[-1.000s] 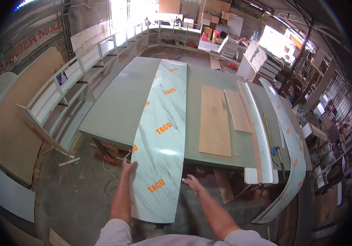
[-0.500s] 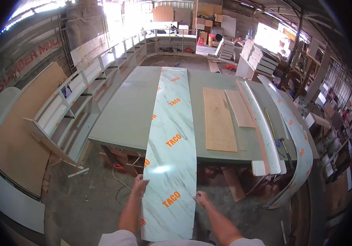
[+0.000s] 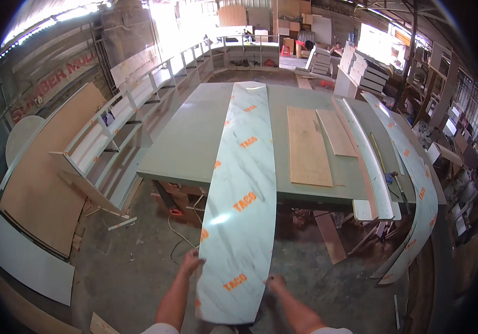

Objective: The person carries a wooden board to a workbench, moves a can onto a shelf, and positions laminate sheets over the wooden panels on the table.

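A long, thin laminate sheet (image 3: 239,183) with a white-and-grey marble pattern and orange print stretches from the green worktable (image 3: 189,133) toward me. Its near part overhangs the table's front edge. My left hand (image 3: 192,260) grips the sheet's left edge, fingers closed on it. On the opposite edge, a little lower, my right hand (image 3: 275,283) pinches the sheet. The far end curls up slightly on the tabletop.
Two wooden boards (image 3: 310,146) lie right of the sheet. Beyond them are a white strip (image 3: 368,167), a hammer (image 3: 399,186), a yellow tape measure (image 3: 379,153) and another marble sheet (image 3: 425,195) drooping over the edge. A shelf frame (image 3: 97,150) stands left; a cable (image 3: 180,236) crosses the floor.
Both hands and the sheet's near end have come lower and closer to me. The far end now bends up a little. The whole scene has shifted rightward in view.
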`<state>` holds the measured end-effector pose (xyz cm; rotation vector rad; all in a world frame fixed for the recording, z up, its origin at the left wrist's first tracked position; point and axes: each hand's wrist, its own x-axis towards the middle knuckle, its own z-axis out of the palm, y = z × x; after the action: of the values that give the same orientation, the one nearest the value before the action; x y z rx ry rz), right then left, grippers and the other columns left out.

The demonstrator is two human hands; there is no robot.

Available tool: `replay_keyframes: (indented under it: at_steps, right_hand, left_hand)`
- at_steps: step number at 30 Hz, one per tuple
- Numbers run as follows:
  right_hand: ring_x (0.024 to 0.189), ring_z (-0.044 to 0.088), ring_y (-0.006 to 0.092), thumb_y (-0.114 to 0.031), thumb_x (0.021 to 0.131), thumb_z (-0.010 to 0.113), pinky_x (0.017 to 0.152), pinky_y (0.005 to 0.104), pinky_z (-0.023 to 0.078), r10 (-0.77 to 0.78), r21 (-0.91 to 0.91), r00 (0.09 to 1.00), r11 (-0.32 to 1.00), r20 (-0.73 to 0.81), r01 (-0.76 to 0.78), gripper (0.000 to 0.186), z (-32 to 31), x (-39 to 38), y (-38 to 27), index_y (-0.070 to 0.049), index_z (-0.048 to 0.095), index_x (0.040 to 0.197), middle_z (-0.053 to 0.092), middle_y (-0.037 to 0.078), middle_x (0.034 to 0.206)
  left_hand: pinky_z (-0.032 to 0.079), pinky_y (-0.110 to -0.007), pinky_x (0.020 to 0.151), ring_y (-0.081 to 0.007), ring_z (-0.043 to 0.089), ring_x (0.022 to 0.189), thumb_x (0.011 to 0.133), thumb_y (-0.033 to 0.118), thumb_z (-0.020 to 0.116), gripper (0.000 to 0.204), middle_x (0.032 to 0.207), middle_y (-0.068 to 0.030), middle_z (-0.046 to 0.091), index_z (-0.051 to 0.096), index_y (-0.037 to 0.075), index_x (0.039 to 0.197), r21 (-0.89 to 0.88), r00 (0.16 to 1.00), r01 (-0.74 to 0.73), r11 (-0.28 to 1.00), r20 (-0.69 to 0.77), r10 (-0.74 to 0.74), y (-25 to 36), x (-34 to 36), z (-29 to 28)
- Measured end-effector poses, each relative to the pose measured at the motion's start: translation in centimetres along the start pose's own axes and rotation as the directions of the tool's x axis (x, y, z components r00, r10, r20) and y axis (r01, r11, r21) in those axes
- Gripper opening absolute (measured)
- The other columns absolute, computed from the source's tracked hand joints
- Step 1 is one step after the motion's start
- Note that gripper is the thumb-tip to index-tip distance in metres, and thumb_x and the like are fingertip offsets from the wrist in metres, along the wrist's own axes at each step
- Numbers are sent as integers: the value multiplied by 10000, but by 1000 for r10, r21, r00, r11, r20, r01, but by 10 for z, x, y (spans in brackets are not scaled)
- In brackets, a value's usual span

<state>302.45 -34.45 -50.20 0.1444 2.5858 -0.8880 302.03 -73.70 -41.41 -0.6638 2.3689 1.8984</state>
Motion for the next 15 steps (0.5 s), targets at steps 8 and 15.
replay_keyframes:
  at_steps: [8,15]
  right_hand:
    - [1037,616,250,-169,765,774,882,381,498,-8,682,982,720,189,-126,495,-10,-5,-19,-2,605,1199,671,133,1068]
    - [840,605,205,-204,814,744,735,396,522,140,675,990,732,-22,-89,298,-70,77,-90,-26,646,1032,641,74,942]
  left_hand:
    - [457,-294,609,-106,545,671,621,29,828,230,716,6,614,661,33,778,67,992,60,996,110,-67,-62,-56,-32]
    - [436,-317,596,-139,503,623,600,156,858,298,657,-22,568,633,31,749,372,994,-107,922,47,96,-25,-42,-32]
